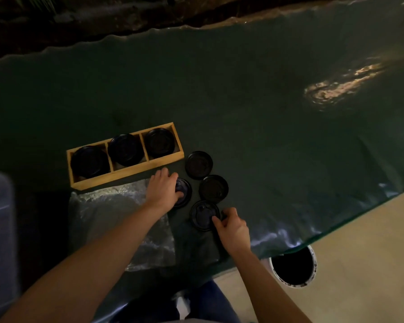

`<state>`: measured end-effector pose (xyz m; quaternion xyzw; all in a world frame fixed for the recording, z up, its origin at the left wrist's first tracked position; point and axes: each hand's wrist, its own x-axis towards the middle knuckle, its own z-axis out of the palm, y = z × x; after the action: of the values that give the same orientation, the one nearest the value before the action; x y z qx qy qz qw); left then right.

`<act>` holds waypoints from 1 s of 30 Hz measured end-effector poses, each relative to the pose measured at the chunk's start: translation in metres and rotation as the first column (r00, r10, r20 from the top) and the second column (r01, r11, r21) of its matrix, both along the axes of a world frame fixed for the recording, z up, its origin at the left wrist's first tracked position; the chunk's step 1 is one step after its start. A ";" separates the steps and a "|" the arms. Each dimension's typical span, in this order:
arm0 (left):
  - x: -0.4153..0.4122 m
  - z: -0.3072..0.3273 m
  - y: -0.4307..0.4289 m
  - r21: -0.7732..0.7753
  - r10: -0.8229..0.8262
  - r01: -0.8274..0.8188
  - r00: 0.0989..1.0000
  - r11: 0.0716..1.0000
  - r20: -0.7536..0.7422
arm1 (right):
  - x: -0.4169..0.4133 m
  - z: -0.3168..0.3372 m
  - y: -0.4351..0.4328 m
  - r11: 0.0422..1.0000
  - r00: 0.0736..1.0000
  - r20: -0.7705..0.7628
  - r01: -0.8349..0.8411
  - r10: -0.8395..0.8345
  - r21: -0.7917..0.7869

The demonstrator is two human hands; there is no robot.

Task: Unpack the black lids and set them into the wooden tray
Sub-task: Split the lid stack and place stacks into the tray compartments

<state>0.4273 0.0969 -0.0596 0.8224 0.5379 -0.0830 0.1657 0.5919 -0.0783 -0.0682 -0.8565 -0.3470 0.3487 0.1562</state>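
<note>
Dim light; dark green cloth [243, 127] over the table, smooth with rippled edges. Wooden tray [126, 176], long, three square compartments, each holding round black lids [125, 149]. Four more round, ridged lids lie loose on the cloth just right of the tray. Left hand [163, 190] lies over one loose lid [183, 193], fingers curled around its rim. Right hand [232, 227] pinches the edge of the nearest lid [203, 217] with closed fingertips. Crinkled clear plastic bag [121, 224] lies flat under the left forearm. A round dark hole [293, 266] shows in the pale floor.

Dim, grainy view; glare upper right, edges seemingly warped.
</note>
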 end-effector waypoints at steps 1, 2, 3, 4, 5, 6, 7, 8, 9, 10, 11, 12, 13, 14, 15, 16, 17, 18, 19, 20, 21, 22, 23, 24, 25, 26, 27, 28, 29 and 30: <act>-0.002 0.000 -0.001 -0.035 0.054 -0.052 0.997 0.998 0.059 | 0.000 -0.002 0.002 1.000 1.000 -0.007 -0.004 0.004 0.001; -0.004 0.001 -0.002 -0.083 0.116 -0.107 0.986 0.991 0.118 | -0.001 -0.002 0.004 1.000 1.000 -0.017 -0.005 0.005 -0.001; -0.005 0.003 -0.003 -0.135 0.170 -0.148 0.972 0.980 0.164 | -0.001 -0.003 0.005 1.000 1.000 -0.027 -0.002 0.003 0.002; -0.007 0.004 -0.004 -0.175 0.207 -0.174 0.959 0.969 0.192 | 0.000 -0.004 0.006 1.000 0.999 -0.036 0.006 -0.006 0.005; -0.009 0.005 -0.006 -0.205 0.238 -0.195 0.948 0.959 0.212 | 0.001 -0.005 0.006 1.000 0.999 -0.045 0.019 -0.018 0.015; -0.011 0.008 -0.008 -0.228 0.271 -0.217 0.933 0.949 0.238 | 0.001 -0.004 0.006 0.999 0.998 -0.055 0.033 -0.032 0.026; -0.013 0.011 -0.011 -0.251 0.305 -0.238 0.912 0.938 0.275 | 0.002 -0.002 0.005 0.998 0.996 -0.070 0.049 -0.045 0.044; -0.015 0.014 -0.014 -0.272 0.333 -0.250 0.886 0.929 0.322 | 0.003 0.001 0.005 0.996 0.994 -0.091 0.067 -0.061 0.063; -0.017 0.018 -0.017 -0.295 0.352 -0.252 0.862 0.922 0.365 | 0.003 0.004 0.004 0.992 0.990 -0.122 0.089 -0.077 0.093; -0.019 0.022 -0.020 -0.329 0.371 -0.247 0.838 0.912 0.399 | 0.003 0.009 0.004 0.985 0.984 -0.151 0.115 -0.095 0.132; -0.020 0.027 -0.024 -0.381 0.401 -0.242 0.811 0.892 0.426 | 0.004 0.014 0.005 0.974 0.979 -0.168 0.143 -0.113 0.177; -0.021 0.033 -0.027 -0.448 0.445 -0.238 0.777 0.862 0.444 | 0.004 0.019 0.005 0.962 0.976 -0.175 0.166 -0.130 0.216; -0.021 0.039 -0.031 -0.521 0.499 -0.233 0.736 0.821 0.457 | 0.003 0.024 0.007 0.950 0.973 -0.186 0.185 -0.140 0.250; -0.021 0.044 -0.035 -0.580 0.544 -0.223 0.698 0.783 0.466 | 0.002 0.029 0.009 0.939 0.969 -0.202 0.197 -0.143 0.280; -0.021 0.049 -0.039 -0.620 0.575 -0.208 0.664 0.756 0.478 | 0.001 0.034 0.012 0.930 0.966 -0.220 0.199 -0.134 0.309; -0.020 0.054 -0.043 -0.650 0.601 -0.192 0.629 0.735 0.493 | -0.002 0.039 0.015 0.924 0.967 -0.228 0.185 -0.110 0.336; -0.020 0.059 -0.048 -0.687 0.637 -0.174 0.580 0.705 0.507 | -0.005 0.044 0.019 0.920 0.972 -0.221 0.154 -0.076 0.361; -0.019 0.063 -0.052 -0.737 0.687 -0.148 0.518 0.659 0.510 | -0.008 0.048 0.022 0.918 0.979 -0.200 0.108 -0.033 0.380; -0.019 0.065 -0.055 -0.799 0.747 -0.112 0.450 0.590 0.489 | -0.012 0.052 0.024 0.918 0.985 -0.170 0.055 0.014 0.394; -0.019 0.066 -0.058 -0.840 0.784 -0.069 0.409 0.537 0.468 | -0.015 0.055 0.027 0.914 0.990 -0.130 -0.001 0.059 0.406; -0.019 0.067 -0.060 -0.853 0.793 -0.041 0.392 0.521 0.466 | -0.017 0.058 0.029 0.907 0.992 -0.081 -0.058 0.100 0.417; -0.020 0.067 -0.062 -0.829 0.765 -0.045 0.415 0.558 0.493 | -0.019 0.059 0.030 0.899 0.990 -0.037 -0.105 0.134 0.426; -0.021 0.067 -0.063 -0.775 0.711 -0.071 0.456 0.628 0.535 | -0.021 0.060 0.032 0.892 0.987 -0.007 -0.140 0.158 0.430; -0.022 0.064 -0.065 -0.715 0.654 -0.093 0.497 0.693 0.570 | -0.021 0.061 0.033 0.886 0.984 0.005 -0.162 0.178 0.434; -0.023 0.061 -0.066 -0.674 0.622 -0.107 0.511 0.731 0.593 | -0.021 0.060 0.033 0.882 0.981 0.003 -0.174 0.192 0.438; -0.025 0.059 -0.067 -0.657 0.619 -0.124 0.499 0.744 0.607 | -0.020 0.058 0.034 0.879 0.980 -0.009 -0.174 0.199 0.443; -0.027 0.058 -0.068 -0.658 0.638 -0.150 0.472 0.738 0.609 | -0.017 0.056 0.034 0.880 0.981 -0.026 -0.160 0.192 0.446; -0.029 0.059 -0.069 -0.661 0.660 -0.181 0.445 0.728 0.605 | -0.013 0.054 0.036 0.884 0.985 -0.048 -0.126 0.164 0.450; -0.032 0.060 -0.069 -0.660 0.679 -0.217 0.420 0.719 0.602 | -0.006 0.050 0.038 0.891 0.991 -0.062 -0.075 0.115 0.448; -0.035 0.058 -0.070 -0.648 0.685 -0.248 0.406 0.720 0.605 | 0.002 0.046 0.041 0.898 0.997 -0.061 -0.022 0.054 0.439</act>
<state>0.3919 0.0267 -0.0011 0.5045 0.5751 0.2338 0.6001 0.5939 -0.0376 -0.0227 -0.7796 -0.4273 0.2949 0.3502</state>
